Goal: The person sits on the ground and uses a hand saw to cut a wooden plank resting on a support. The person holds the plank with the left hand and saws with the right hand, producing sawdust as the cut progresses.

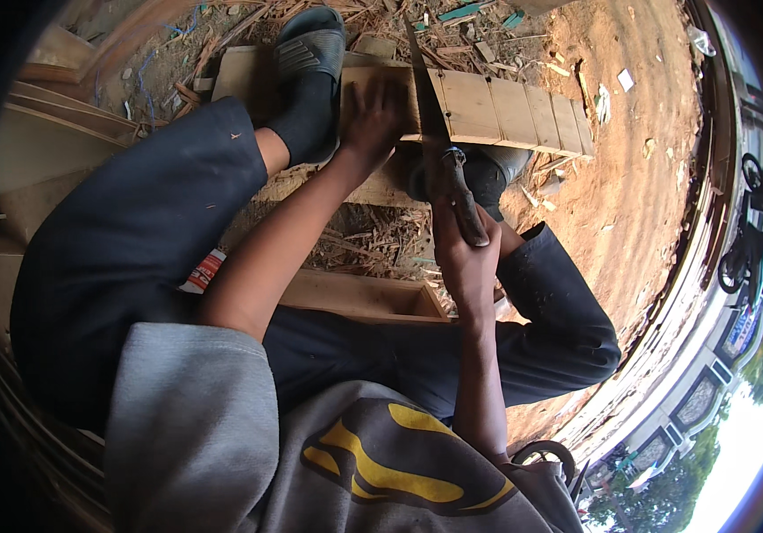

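Left hand: the left hand (372,120) lay flat, fingers spread, pressed down on the wooden plank (497,111) just beside the saw blade.
Right hand: the right hand (461,249) was closed in a fist around the handle of the handsaw (439,133), the handle end showing above the knuckles.
Handsaw: the narrow dark blade ran upward and away from the handle, crossing the plank edge to edge; its tip reached past the far edge toward the debris.
Wooden plank: a pale board lay across the upper middle of the view, marked with dark cross lines that divided its right portion into near-equal sections; the blade sat at the left end of these marks.
Left foot: a foot in a dark sock and a grey slide sandal (310,44) stood on the left end of the plank, beside the left hand.
Clothing: dark trousers (123,231) covered the bent knees, and a grey sweatshirt (221,444) with a yellow emblem filled the lower view.
Wooden box: an open timber frame (363,298) lay between the legs, below the plank.
Ground: bare reddish soil (639,178) was strewn with wood chips and scraps.
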Demonstrator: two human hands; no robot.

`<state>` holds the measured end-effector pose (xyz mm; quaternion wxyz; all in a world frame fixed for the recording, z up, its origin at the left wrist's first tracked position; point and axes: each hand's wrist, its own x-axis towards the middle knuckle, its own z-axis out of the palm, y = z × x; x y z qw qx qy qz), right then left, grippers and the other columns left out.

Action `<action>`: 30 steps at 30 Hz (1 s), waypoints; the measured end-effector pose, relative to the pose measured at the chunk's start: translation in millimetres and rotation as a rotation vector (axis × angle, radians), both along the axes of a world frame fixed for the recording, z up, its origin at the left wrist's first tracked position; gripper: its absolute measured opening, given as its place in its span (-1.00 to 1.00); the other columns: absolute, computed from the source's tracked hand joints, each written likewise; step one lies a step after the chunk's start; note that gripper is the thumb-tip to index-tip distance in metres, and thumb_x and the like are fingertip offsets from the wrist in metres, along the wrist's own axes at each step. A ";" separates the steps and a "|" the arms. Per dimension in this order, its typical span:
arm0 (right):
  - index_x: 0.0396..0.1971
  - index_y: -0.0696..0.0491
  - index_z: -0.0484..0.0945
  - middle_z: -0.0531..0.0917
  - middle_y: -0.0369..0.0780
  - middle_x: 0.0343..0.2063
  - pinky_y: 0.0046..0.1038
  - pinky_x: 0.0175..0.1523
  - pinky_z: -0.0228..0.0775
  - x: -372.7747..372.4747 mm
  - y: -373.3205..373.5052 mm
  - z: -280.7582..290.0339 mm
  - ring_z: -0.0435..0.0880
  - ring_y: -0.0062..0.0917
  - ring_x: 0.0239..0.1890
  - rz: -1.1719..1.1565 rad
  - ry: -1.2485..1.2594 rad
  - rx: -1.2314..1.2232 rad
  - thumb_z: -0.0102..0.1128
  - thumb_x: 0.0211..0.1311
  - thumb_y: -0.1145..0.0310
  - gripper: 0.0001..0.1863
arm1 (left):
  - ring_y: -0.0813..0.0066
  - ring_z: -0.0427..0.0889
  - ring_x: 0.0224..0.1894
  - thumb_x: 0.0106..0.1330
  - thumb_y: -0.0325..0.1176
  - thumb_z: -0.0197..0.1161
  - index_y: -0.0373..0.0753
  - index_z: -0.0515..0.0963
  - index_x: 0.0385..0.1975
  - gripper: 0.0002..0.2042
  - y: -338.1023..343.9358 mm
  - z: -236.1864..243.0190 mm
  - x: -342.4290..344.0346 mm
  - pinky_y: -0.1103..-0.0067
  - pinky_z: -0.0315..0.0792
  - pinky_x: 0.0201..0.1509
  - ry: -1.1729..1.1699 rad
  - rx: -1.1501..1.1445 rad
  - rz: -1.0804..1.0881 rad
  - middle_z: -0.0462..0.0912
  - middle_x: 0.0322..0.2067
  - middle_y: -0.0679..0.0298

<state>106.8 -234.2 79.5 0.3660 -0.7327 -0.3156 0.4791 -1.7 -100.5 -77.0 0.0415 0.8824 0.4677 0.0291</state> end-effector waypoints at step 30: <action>-0.39 0.22 0.51 0.40 -0.41 -0.65 -0.65 -0.50 0.13 -7.1 -36.0 32.3 0.30 -0.82 -0.57 -0.001 -0.087 -0.042 0.06 0.27 0.38 -0.81 | -0.08 0.14 0.29 -0.04 -0.32 0.25 -0.44 0.22 0.18 -0.29 2.6 6.0 0.9 -0.18 -0.02 0.23 0.050 -0.005 -0.027 0.25 0.16 -0.14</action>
